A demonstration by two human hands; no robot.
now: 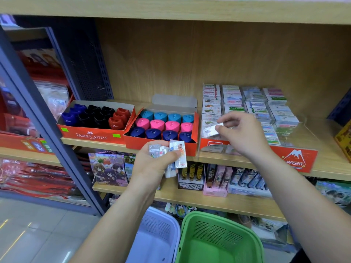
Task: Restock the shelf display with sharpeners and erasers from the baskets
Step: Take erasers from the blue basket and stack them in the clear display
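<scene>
My left hand (152, 164) grips a fan of several wrapped erasers (171, 156) in front of the shelf edge. My right hand (241, 131) pinches a single white eraser (211, 130) over the front left of the clear eraser display (296, 128), whose rows hold many packed erasers. To the left stand two red sharpener boxes: one (91, 132) with blue, black and red sharpeners, one (161, 144) with teal, pink and navy sharpeners. Below me are a green basket (220, 236) and a white basket (159, 230).
The wooden shelf board (328, 164) carries the displays under a low upper shelf (171, 10). Lower shelves hold card packs and boxes (214, 179). A dark metal rack post (47, 130) stands at the left, a yellow box (344, 141) at the right edge.
</scene>
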